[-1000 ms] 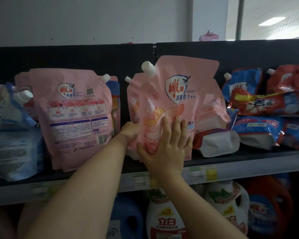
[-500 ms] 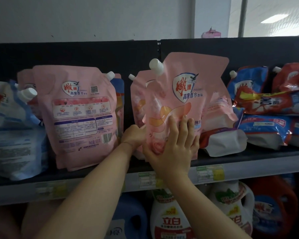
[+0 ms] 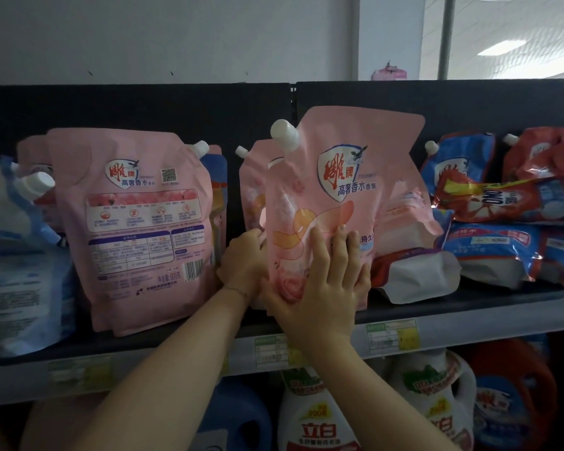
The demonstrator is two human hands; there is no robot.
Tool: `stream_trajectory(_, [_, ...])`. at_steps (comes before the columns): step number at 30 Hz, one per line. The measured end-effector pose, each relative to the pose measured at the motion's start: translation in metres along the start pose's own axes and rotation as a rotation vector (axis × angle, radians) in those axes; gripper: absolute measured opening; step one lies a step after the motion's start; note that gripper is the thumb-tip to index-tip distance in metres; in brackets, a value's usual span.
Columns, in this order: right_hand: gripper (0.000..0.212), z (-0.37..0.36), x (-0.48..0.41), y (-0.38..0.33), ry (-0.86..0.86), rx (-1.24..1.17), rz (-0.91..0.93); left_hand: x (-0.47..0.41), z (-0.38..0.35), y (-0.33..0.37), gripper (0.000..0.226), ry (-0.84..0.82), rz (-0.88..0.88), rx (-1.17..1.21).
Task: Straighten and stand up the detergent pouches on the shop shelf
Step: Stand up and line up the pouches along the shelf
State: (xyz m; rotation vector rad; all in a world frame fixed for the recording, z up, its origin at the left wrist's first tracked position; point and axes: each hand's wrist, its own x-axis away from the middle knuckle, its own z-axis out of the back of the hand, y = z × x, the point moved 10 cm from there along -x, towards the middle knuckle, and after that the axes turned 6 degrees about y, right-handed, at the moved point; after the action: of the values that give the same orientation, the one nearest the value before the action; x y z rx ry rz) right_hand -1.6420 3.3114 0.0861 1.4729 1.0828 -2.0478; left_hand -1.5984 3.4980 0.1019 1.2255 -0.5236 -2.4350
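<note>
On the shelf (image 3: 489, 304) the pink pouch (image 3: 339, 190) stands upright near the front edge. My right hand (image 3: 319, 288) lies flat on its face, fingers (image 3: 317, 250) straight, so it does not tip forward; my left hand (image 3: 245, 262) curls round its left edge to steady it.

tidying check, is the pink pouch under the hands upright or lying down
Upright: the pink pouch has its white cap on top; the right hand presses flat on its front, the left hand holds its edge.
</note>
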Motion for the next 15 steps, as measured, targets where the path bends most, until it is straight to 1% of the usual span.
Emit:
stream_trajectory(3, [0.096,0.001,0.0,-0.001,0.006,0.005,0.012,0.003,0.005,0.008,0.022,0.067,-0.099,0.03])
stream_trajectory(6, [0.095,0.0,0.001,-0.001,-0.006,0.011,0.017,0.008,0.022,0.008,0.025,0.178,-0.08,0.144])
stream_trajectory(9, [0.094,-0.001,0.001,-0.002,-0.02,0.016,0.018,0.015,0.041,0.011,0.037,0.273,-0.045,0.197])
stream_trajectory(11, [0.094,-0.003,0.001,-0.002,-0.038,0.016,0.014,0.015,0.043,0.007,0.043,0.255,-0.008,0.235])
stream_trajectory(13, [0.094,-0.004,0.001,-0.002,-0.056,0.018,0.01,0.014,0.043,0.005,0.041,0.206,0.036,0.254])
stream_trajectory(15, [0.094,-0.006,0.001,-0.002,-0.072,0.02,0.005,0.009,0.041,-0.001,0.041,0.137,0.142,0.305])
